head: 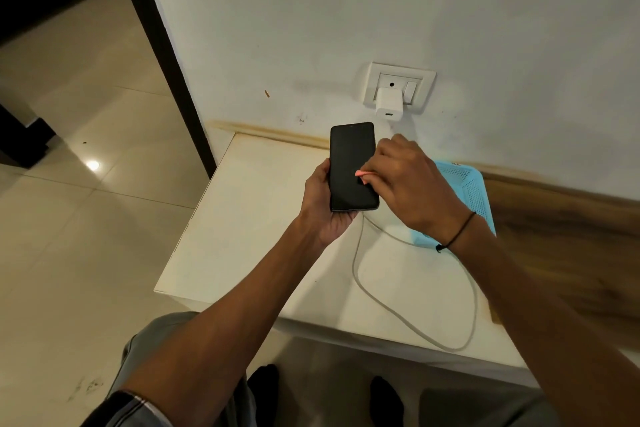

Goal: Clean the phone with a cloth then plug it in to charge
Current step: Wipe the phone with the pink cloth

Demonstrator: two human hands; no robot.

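Note:
A black phone (349,159) with a dark screen is held upright above the white table (249,236); my left hand (320,204) grips its lower left edge and back. My right hand (408,184) presses a small pink cloth (363,177) against the screen's right side; most of the cloth is hidden under the fingers. A white charger (388,103) sits in the wall socket (398,87) just above the phone. A white cable (360,274) loops across the table below my hands; its ends are hidden.
A light blue perforated basket (474,191) lies on the table behind my right wrist. A wooden skirting runs along the wall to the right. Tiled floor lies to the left, and a dark door frame (162,55) stands at the wall's left edge.

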